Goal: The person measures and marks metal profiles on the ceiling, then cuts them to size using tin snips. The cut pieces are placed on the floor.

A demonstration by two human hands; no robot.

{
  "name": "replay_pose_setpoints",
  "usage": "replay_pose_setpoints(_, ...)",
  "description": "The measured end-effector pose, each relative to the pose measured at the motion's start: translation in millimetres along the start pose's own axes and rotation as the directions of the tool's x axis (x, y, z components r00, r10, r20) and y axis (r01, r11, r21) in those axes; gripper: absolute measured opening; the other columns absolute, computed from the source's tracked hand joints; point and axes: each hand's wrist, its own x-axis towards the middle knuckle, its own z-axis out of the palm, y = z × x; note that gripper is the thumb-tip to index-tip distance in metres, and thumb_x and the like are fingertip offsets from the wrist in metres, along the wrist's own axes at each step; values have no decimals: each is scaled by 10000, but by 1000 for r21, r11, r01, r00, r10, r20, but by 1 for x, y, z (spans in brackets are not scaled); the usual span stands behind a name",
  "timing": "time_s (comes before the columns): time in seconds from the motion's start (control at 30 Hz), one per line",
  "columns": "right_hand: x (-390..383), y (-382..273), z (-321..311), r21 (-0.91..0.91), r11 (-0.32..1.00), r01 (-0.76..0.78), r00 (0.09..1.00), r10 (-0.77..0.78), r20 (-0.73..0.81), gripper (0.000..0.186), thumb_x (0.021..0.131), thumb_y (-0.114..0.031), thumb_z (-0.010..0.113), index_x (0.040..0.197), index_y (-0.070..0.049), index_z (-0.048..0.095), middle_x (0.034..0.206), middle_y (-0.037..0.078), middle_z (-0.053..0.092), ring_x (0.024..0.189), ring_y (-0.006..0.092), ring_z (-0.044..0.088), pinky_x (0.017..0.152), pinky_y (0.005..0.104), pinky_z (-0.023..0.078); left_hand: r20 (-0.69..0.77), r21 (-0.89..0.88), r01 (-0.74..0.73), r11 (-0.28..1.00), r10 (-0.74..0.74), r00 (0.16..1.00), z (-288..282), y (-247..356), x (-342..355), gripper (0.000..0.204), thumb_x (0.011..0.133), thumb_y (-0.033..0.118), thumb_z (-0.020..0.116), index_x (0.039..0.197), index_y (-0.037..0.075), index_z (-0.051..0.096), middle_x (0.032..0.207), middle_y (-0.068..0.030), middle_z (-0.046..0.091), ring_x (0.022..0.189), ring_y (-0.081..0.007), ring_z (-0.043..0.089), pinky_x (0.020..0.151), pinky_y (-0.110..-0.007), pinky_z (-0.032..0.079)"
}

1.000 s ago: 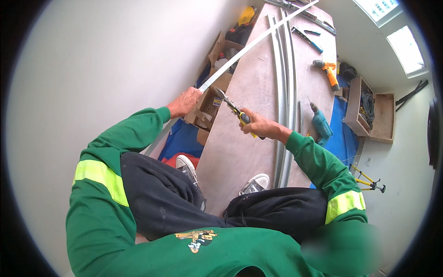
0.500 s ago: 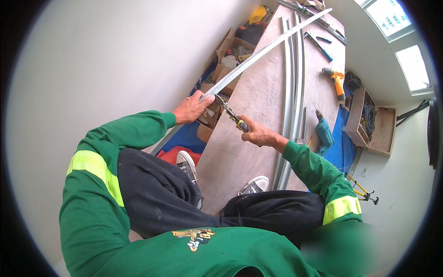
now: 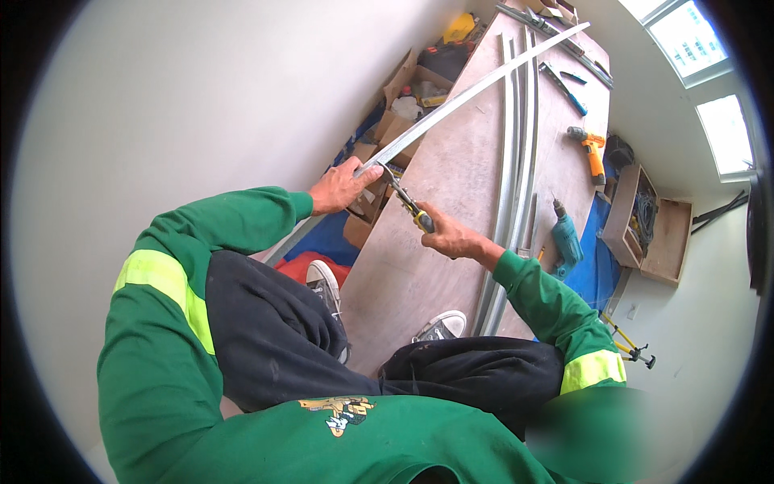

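A long, light-coloured metal profile (image 3: 476,91) runs slantwise from the far right of the work board down past its left edge. Gripping it near its lower part is my left hand (image 3: 339,187), with fingers closed round its edge. My right hand (image 3: 451,234) is closed round the yellow-and-black handles of tin snips (image 3: 407,203). Their dark jaws are at the profile's edge, right beside my left fingertips. How far the jaws are apart is too small to tell.
More metal profiles (image 3: 513,153) lie lengthwise on the wooden board (image 3: 435,185). On its right are an orange drill (image 3: 593,153), a teal drill (image 3: 567,239) and a teal-handled tool (image 3: 564,89). Cardboard boxes (image 3: 395,121) stand left; a wooden case (image 3: 665,234) stands open at right.
My view has shifted slightly, so the board and tools sit a little lower and to the right. Both hands keep their holds on the profile and the tin snips.
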Motion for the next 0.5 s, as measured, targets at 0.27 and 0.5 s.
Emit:
replay_pose_setpoints(0.27, 14, 5, 4, -107, 990, 88, 992, -97, -81, 469, 846, -203, 654, 1234, 49, 575, 1026, 212, 667, 952, 349, 672, 896, 476, 538, -29, 12, -38, 999, 38, 999, -6, 2, -3, 757, 973, 712, 691, 1217, 0, 610, 916, -179, 706, 871, -289, 720, 795, -463, 561)
replay_pose_setpoints(0.5, 11, 0, 10, -155, 985, 81, 991, -96, -92, 421, 877, -191, 609, 1224, 43, 571, 983, 242, 656, 955, 363, 671, 881, 475, 536, 2, 14, -19, 1000, 19, 1000, -6, 2, -6, 533, 953, 429, 763, 1264, 30, 598, 882, -165, 716, 807, -275, 728, 741, -436, 569)
